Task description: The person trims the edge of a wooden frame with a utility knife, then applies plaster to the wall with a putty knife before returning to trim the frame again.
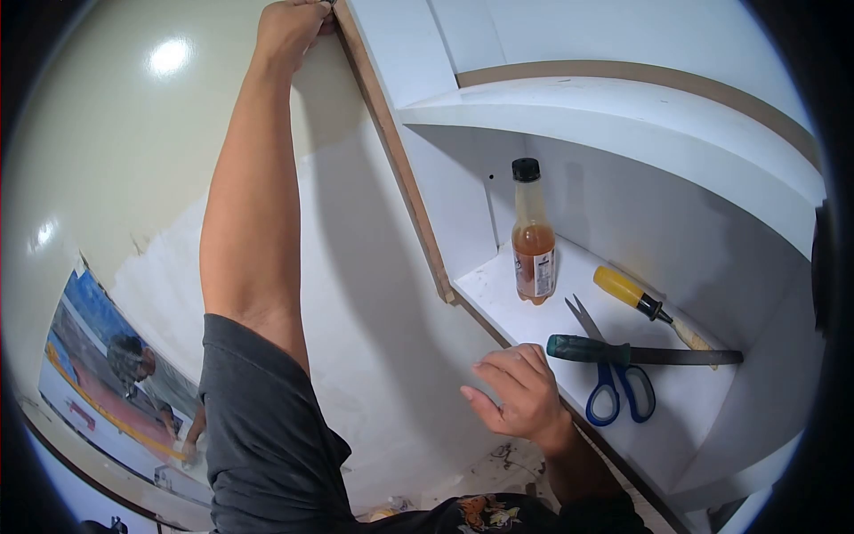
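Note:
My left hand point(294, 31) is raised at the top edge of the view, its fingers closed at the upper end of a brown edge strip point(391, 151) on the white cabinet's side panel. Part of those fingers is cut off by the frame, and I cannot tell what they pinch. My right hand point(520, 392) hovers low by the cabinet's front edge, thumb apart and fingers loosely bent, holding nothing. Close to it on the white shelf point(485, 278) lie a file with a green handle point(587, 348) and blue-handled scissors point(605, 392); the file crosses over the scissors.
A bottle of amber liquid point(535, 258) with a black cap stands on the shelf. A yellow-handled tool point(623, 287) lies behind the file. Above is a curved white shelf point(623, 111). At far left, another person point(147, 374) bends over a surface.

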Demonstrator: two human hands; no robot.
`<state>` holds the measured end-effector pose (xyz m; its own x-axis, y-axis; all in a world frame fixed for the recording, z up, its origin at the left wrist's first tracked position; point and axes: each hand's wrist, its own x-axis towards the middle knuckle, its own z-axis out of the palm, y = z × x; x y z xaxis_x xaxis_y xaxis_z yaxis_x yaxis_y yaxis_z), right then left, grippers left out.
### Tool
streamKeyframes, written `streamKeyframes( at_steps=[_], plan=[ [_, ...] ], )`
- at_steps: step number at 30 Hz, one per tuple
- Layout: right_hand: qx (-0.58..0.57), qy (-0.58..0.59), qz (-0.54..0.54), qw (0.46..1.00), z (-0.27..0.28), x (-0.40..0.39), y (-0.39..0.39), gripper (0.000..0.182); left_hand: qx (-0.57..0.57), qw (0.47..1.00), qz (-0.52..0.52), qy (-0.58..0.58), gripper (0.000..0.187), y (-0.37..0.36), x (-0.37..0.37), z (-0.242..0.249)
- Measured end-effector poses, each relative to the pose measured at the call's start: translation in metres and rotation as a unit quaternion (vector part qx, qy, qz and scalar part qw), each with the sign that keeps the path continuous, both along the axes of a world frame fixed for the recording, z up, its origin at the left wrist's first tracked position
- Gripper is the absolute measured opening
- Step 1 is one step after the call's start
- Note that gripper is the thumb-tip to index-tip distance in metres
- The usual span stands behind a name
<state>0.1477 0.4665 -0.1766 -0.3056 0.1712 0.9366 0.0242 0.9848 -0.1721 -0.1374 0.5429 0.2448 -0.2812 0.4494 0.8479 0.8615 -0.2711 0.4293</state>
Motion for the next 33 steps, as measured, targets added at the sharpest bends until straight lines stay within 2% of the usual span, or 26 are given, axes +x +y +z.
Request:
streamKeyframes(
  at_steps=[3, 15, 18, 27, 33],
  plan=[
    [-0.003, -0.001, 0.003, 1.000, 0.001, 0.001, -0.001, 0.029, -0.011, 0.999, 0.039, 0.012, 0.024, -0.004, 0.005, -0.003],
    [-0.003, -0.001, 0.009, 1.000, 0.001, 0.000, -0.001, 0.030, -0.016, 1.000, 0.017, -0.007, 0.025, -0.007, 0.009, -0.013],
    [0.000, 0.001, 0.008, 1.000, 0.002, 0.000, 0.000, 0.031, -0.021, 0.999, -0.017, -0.027, 0.026, 0.002, -0.004, -0.008],
    [0.002, 0.003, 0.005, 1.000, 0.002, 0.001, 0.000, 0.032, -0.014, 1.000, 0.018, 0.001, 0.027, -0.004, 0.003, -0.020],
    [0.003, 0.001, 0.005, 1.000, 0.003, 0.000, 0.000, 0.031, -0.030, 0.999, 0.004, -0.023, 0.027, -0.003, 0.000, -0.023]
  ],
)
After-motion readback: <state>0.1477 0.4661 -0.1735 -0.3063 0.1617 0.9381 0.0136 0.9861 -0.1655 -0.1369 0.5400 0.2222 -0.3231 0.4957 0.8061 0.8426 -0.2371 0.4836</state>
